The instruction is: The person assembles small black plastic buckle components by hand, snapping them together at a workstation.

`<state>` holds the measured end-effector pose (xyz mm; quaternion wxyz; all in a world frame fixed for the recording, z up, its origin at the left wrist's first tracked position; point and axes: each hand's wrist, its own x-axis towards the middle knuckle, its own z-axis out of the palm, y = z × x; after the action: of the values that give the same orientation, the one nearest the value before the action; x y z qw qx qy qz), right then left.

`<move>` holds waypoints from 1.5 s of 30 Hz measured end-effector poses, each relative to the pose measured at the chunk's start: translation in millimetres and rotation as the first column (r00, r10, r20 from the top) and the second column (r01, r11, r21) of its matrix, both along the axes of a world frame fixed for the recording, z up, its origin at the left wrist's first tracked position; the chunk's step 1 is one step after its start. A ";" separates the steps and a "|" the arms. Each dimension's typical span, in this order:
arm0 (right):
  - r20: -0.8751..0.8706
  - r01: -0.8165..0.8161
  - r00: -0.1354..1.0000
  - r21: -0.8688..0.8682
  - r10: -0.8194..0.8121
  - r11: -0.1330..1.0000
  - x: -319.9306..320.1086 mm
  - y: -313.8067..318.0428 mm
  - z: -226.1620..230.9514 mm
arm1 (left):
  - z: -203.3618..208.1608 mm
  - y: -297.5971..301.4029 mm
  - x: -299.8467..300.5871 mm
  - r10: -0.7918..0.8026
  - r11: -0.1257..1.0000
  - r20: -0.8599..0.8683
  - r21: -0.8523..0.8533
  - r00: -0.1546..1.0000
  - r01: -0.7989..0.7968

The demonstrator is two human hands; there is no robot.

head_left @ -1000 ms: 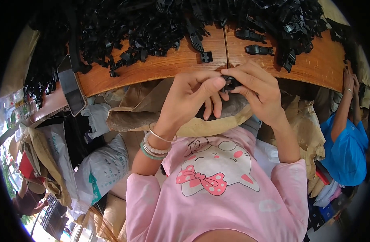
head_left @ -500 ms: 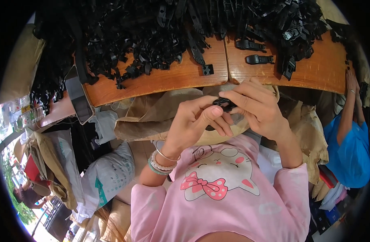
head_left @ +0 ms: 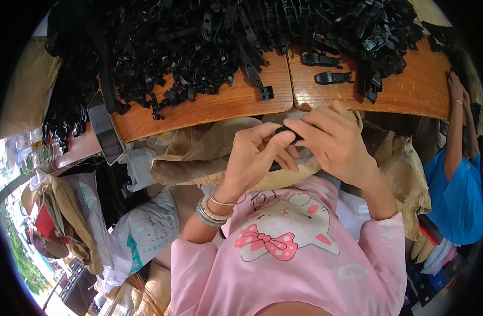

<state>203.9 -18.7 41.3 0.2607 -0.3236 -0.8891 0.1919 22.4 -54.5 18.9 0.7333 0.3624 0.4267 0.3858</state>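
Just below the table's front edge, a small black plastic piece sits between my two hands, mostly covered by fingers; its exact kind cannot be made out. My left hand pinches one end with thumb and forefinger, its other fingers curled beneath. From the other side, my right hand grips the piece, knuckles up. Beyond the hands, a large heap of black plastic buckle-like parts and straps covers the far part of the wooden table. Two black buckle-like pieces lie apart near the heap's right side.
An open brown sack hangs under the table edge below my hands. A phone-like dark slab rests at the table's left end. A white printed sack stands lower left. At right, another person in blue reaches toward the table.
Both hands stay together on the black piece, and less of it shows now between the fingers. My right fingers have shifted slightly over it. The view has moved a little.
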 end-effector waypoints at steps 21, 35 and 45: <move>0.240 0.018 0.952 0.574 -0.190 0.819 -54.1 113.9 -8.4 | -17.1 32.4 -47.5 0.623 0.746 -0.737 0.661 0.263 0.084; -0.331 0.203 0.940 0.338 -0.086 0.919 -46.4 141.5 -10.6 | -29.2 23.2 -48.0 0.718 0.654 -0.643 0.754 0.266 0.057; -0.745 0.086 0.567 -0.370 -0.351 0.925 -36.1 107.5 7.3 | -18.8 31.6 -26.6 0.616 0.640 -0.440 0.764 0.654 -0.089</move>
<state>167.8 88.8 48.7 0.6020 -0.3464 -0.5903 0.4114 -4.2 -22.9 0.1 0.2420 0.6190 0.5522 0.5033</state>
